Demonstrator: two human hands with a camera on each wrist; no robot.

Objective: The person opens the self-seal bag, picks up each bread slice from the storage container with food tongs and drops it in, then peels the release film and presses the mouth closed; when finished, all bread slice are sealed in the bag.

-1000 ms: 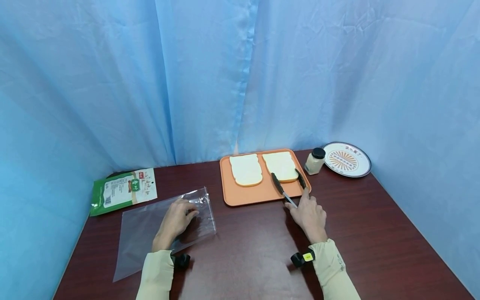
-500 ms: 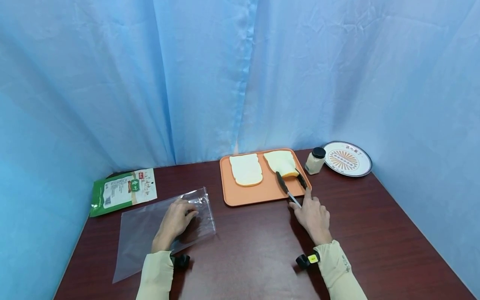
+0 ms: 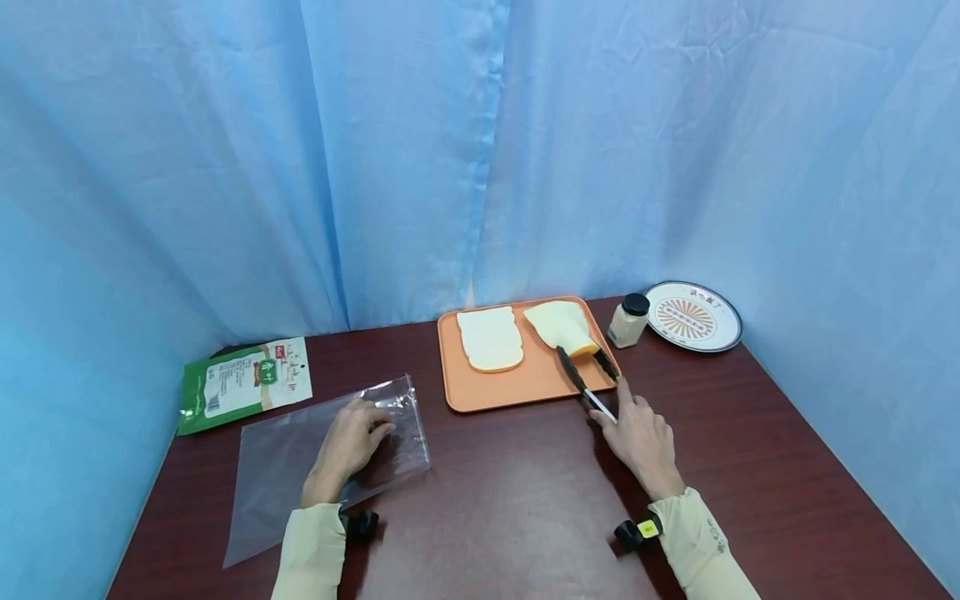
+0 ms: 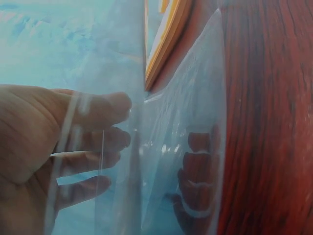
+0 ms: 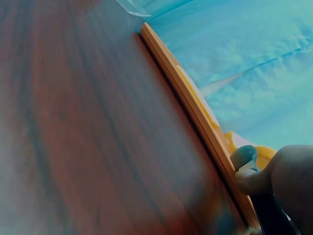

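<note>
Blue satiny curtains (image 3: 405,167), creased into long vertical folds, enclose one glossy, dark red-brown wood-grain surface (image 3: 495,508). Toward its back lies one orange rectangular tray (image 3: 468,396) with rounded corners and a low rim, bearing two white bread slices edged in yellow-orange crust. Of these, the left slice (image 3: 491,340) lies flat; the right slice (image 3: 557,322) is curled at its near end, squeezed between the two black tips of one pair of metal-armed tongs (image 3: 593,399).

One person's two hands are at work, each in a pale cream sleeve with a small black device at the wrist. Fingers of the right hand (image 3: 642,442) are clamped on the tongs, the index stretched along one arm. Those of the left hand (image 3: 348,437) are loosely bent, thumb parted from the rest, over one clear, shiny plastic bag (image 3: 273,475), thin and wrinkled near its right edge; whether they touch the film I cannot tell.

Behind the bag lies one flat green-and-white printed packet (image 3: 240,385). Right of the tray are one squat clear jar (image 3: 628,323) of pale contents, upright under a black lid, and, just beside it, one round white plate (image 3: 693,321) patterned with an orange sunburst and a dark rim.
</note>
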